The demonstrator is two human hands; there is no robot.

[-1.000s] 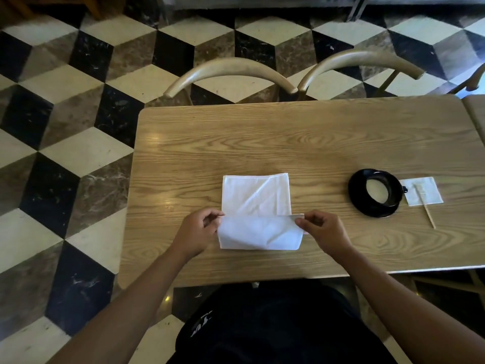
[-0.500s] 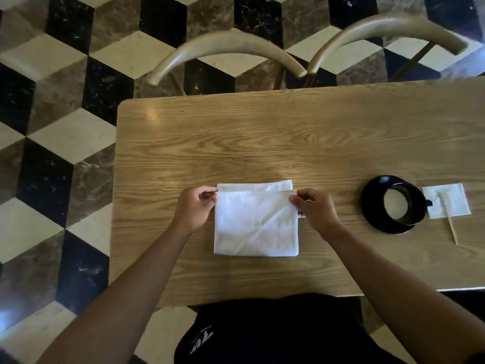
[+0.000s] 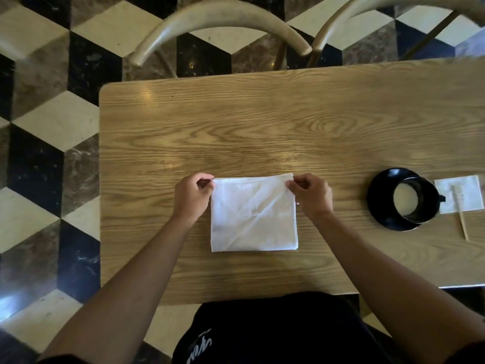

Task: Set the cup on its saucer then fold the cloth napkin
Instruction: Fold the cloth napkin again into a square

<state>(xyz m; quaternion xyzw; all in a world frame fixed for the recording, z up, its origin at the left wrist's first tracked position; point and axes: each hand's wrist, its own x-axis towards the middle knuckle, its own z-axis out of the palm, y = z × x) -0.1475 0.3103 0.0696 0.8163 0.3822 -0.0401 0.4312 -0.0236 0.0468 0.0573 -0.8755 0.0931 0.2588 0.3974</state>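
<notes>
L hand (image 3: 193, 197) & R hand (image 3: 311, 195) each pinched shut on a far corner of the white square cloth napkin (image 3: 254, 214), which lies flat btwn them on the light wood table (image 3: 262, 122). Black cup (image 3: 416, 199) sits on black round saucer (image 3: 380, 206), well off to R of R hand. Risk: letting go unevenly could skew top layer, edges misalign. Count: 1 napkin, 1 cup, 1 saucer, 2 hands.
</notes>
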